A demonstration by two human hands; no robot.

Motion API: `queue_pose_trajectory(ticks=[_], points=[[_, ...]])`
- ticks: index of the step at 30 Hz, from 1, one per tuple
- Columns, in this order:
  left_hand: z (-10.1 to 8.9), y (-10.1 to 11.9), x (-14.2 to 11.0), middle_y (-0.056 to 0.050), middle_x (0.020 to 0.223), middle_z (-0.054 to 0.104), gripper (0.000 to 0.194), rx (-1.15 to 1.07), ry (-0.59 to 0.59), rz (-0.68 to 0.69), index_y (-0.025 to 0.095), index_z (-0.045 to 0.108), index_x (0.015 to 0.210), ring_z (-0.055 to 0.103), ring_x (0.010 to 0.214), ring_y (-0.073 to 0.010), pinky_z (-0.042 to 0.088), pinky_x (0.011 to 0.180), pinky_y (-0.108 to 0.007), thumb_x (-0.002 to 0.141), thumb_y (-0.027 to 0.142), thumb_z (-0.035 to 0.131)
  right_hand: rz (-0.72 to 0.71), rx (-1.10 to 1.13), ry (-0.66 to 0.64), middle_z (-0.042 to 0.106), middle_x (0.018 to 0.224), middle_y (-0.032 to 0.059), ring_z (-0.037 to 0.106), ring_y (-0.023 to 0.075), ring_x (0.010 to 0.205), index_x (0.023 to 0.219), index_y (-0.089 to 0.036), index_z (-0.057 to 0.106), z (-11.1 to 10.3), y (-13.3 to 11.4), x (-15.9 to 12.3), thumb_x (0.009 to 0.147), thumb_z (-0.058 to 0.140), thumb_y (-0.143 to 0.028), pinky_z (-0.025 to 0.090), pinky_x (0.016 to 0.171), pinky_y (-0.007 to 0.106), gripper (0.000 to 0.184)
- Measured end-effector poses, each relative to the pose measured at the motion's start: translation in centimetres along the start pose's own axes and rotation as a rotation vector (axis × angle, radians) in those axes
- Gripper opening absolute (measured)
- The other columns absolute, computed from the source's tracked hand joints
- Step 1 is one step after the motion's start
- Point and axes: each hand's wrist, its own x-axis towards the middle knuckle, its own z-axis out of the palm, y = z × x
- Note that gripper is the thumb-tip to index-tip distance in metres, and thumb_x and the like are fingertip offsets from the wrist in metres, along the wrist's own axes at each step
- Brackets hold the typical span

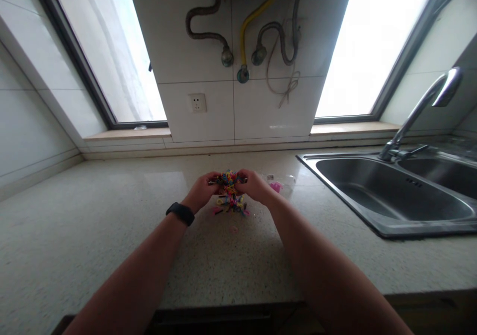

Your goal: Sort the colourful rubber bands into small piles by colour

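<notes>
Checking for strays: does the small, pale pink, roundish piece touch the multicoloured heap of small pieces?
Apart: the head view shows bare speckled countertop between the pale pink piece and the multicoloured heap.

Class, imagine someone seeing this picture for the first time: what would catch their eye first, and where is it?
Probably the many-coloured cluster of small pieces held between the left hand and the right hand, near the picture's middle, with more bright pieces just below it on the pale counter. Next might come the yellow hose at the top centre and the steel sink at the right.
</notes>
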Motion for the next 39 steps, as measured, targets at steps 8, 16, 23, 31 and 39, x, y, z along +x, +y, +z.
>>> queue_pose_trajectory(ticks=[8, 16, 23, 31, 39], points=[[-0.1, 0.7, -0.3, -0.011, 0.106, 0.07, 0.034, -0.228, 0.026, -0.07, 0.012, 0.064, 0.112, 0.068, 0.091, -0.0193, 0.058, 0.085, -0.039, 0.08, 0.022, 0.065, -0.013, 0.197, 0.021, 0.072, 0.084, 0.0034, 0.069, 0.0163, 0.071, 0.101, -0.017, 0.069, 0.3, 0.1, 0.3, 0.078, 0.069, -0.022, 0.059, 0.064, 0.027, 0.024], [-0.6, 0.6, -0.2, -0.01, 0.108, 0.068, 0.037, -0.18, 0.048, -0.063, 0.012, 0.064, 0.115, 0.067, 0.09, -0.0183, 0.058, 0.081, -0.036, 0.08, 0.023, 0.065, -0.047, 0.213, 0.02, 0.071, 0.087, 0.0049, 0.068, 0.015, 0.07, 0.102, -0.015, 0.068, 0.1, 0.7, 0.7, 0.079, 0.07, -0.033, 0.059, 0.063, 0.027, 0.029], [-1.1, 0.4, 0.0, -0.011, 0.112, 0.067, 0.039, -0.061, 0.06, -0.052, 0.014, 0.066, 0.115, 0.064, 0.087, -0.016, 0.057, 0.074, -0.031, 0.08, 0.03, 0.066, -0.091, 0.098, 0.046, 0.073, 0.093, 0.0076, 0.067, 0.0151, 0.074, 0.107, -0.015, 0.069, -0.4, 0.5, 0.5, 0.081, 0.068, -0.033, 0.056, 0.068, 0.028, 0.031], [-2.5, 1.4, -0.7, -0.01, 0.113, 0.069, 0.037, 0.608, -0.098, 0.2, 0.021, 0.069, 0.116, 0.062, 0.103, -0.0253, 0.049, 0.091, -0.039, 0.086, 0.041, 0.059, -0.147, -0.12, -0.084, 0.074, 0.091, 0.0059, 0.068, 0.0166, 0.078, 0.112, -0.019, 0.068, -1.3, -1.2, -0.7, 0.085, 0.063, -0.03, 0.051, 0.07, 0.027, 0.03], [-2.0, 0.2, -0.8, -0.011, 0.134, 0.06, 0.076, 1.01, -0.263, 0.292, 0.024, 0.051, 0.14, 0.054, 0.12, -0.0317, 0.037, 0.104, -0.043, 0.075, 0.056, 0.07, -0.364, -0.577, -0.254, 0.067, 0.122, 0.0103, 0.059, 0.0284, 0.113, 0.125, -0.023, 0.063, -0.8, -1.2, -1.6, 0.071, 0.075, -0.043, 0.041, 0.098, 0.037, 0.059]])
